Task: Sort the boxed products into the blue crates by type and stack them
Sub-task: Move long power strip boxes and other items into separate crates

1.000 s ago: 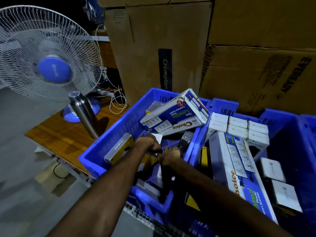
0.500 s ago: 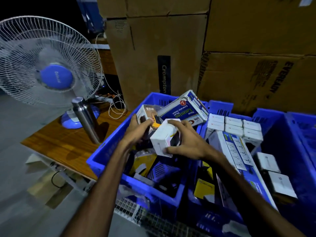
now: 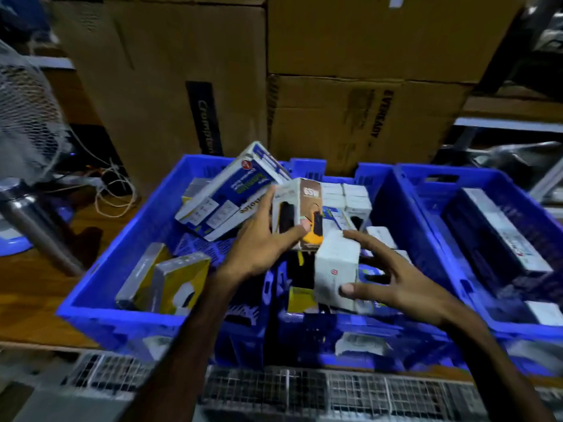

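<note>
Step in hand, by my read: mid-sort, both hands lifted w/ one box each over the boundary btwn the left crate [image 3: 91,309] and the middle crate [image 3: 380,184]. Left hand [image 3: 259,248] grips the brown-and-white charger box [image 3: 300,208], thumb across its front, fingers behind; box upright, raised above the crate contents, "65W"-type print reads upside down. Right hand [image 3: 396,278] holds the plain white box [image 3: 336,266], thumb on the near face, fingers spread round the far side. The two boxes sit just beside each other, white one lower and nearer the camera; can't tell if they touch.

Next move prob. calls for matching each box to its type: small white boxes [image 3: 347,193] already stacked in rows at the back of the middle crate, so the white one likely goes there, squared to the stack. Charger box needs its own pile; none plainly visible. Long extension-socket boxes [image 3: 231,193] lean tilted in the left crate, yellow-and-grey boxes [image 3: 179,278] stand at its front. Right crate [image 3: 493,178] holds dark long boxes, blurred.
</note>
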`<state>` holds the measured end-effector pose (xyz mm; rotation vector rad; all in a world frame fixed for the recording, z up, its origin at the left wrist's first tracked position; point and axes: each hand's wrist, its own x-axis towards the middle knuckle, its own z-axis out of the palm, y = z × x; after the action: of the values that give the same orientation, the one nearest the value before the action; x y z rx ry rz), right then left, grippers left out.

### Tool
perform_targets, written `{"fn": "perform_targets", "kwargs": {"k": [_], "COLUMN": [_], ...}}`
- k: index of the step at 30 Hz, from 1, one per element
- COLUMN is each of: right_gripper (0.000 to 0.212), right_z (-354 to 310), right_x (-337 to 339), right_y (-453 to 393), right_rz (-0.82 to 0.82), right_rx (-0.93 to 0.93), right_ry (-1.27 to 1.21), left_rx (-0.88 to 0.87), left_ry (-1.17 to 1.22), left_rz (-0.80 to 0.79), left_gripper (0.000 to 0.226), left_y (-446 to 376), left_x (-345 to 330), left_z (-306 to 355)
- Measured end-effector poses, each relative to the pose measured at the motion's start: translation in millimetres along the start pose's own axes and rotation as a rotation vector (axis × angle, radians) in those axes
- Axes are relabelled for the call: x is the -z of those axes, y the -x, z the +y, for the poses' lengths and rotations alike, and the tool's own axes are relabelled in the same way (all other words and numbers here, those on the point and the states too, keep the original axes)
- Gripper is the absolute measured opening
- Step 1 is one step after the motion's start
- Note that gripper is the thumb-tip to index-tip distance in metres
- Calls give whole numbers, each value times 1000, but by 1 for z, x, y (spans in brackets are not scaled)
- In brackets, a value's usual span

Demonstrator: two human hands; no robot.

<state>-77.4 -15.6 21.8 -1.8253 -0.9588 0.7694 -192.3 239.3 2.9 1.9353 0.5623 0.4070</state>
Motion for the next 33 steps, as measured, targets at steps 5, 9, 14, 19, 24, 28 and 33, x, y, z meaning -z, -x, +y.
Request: {"fn": "perform_targets", "kwargs": {"k": [5,9,14,19,24,28,33], "right_gripper": [95,89,81,81,72,54,47], "right_z": [12,14,27,36,58,67,73], "right_x": [51,86,118,125,109,103,100], "right_y": [32,29,-7,-22,0,12,0], "right_rz": [-53,-57,34,154,351,307,17], "right_rx": [-185,-269,-230,-102,62,169,141], "right_ry": [55,183,455,600,650,665,844], "left_rx": [-16,36,114,143,116,121,127], "left_ry": [-268,-242,-118,-302,-359,-427,-536], "left_rz": [-181,-238,-214,-104,10,126,35], "left_gripper": [109,93,56,88,72,38,34], "left_y": [-5,-40,-95,-118,-102,-74,-38], "left_x": [-49,-88,-143,-165,-141,-115,-102], "left_z": [34,65,91,82,57,34,19]}}
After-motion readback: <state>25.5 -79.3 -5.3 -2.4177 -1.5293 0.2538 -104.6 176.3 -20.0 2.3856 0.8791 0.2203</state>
